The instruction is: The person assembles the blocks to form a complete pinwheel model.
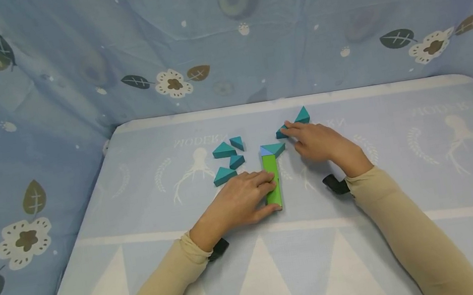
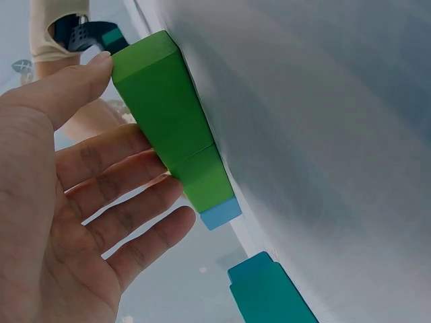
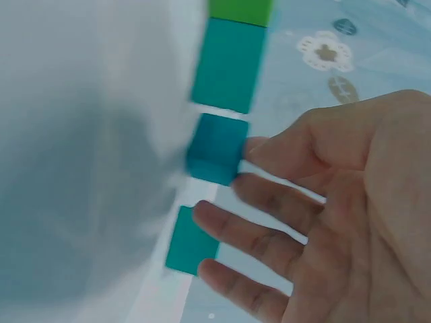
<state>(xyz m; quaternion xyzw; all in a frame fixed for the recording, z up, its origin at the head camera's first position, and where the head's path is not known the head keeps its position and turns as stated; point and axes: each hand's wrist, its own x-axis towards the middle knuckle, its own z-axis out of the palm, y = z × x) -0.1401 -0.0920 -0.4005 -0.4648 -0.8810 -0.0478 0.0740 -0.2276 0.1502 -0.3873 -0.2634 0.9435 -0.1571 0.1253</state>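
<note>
In the head view, green blocks (image 1: 271, 178) lie end to end in an upright strip, with a seam showing in the left wrist view. My left hand (image 1: 248, 194) rests along their left side, thumb at the near end and fingers fairly straight. A small light-blue triangular block (image 1: 266, 150) and a teal triangular block (image 1: 277, 149) adjoin the far end. Beyond them, my right hand (image 1: 315, 140) holds a small darker teal block (image 3: 217, 149) between thumb and index finger. Its other fingers extend near another teal triangular block (image 1: 302, 115).
Left of the strip lie several loose teal triangular blocks, including a larger one (image 1: 223, 150) and a small one (image 1: 237, 143). A patterned cloth (image 1: 372, 259) covers the table. A blue printed curtain (image 1: 221, 42) hangs behind and at the left.
</note>
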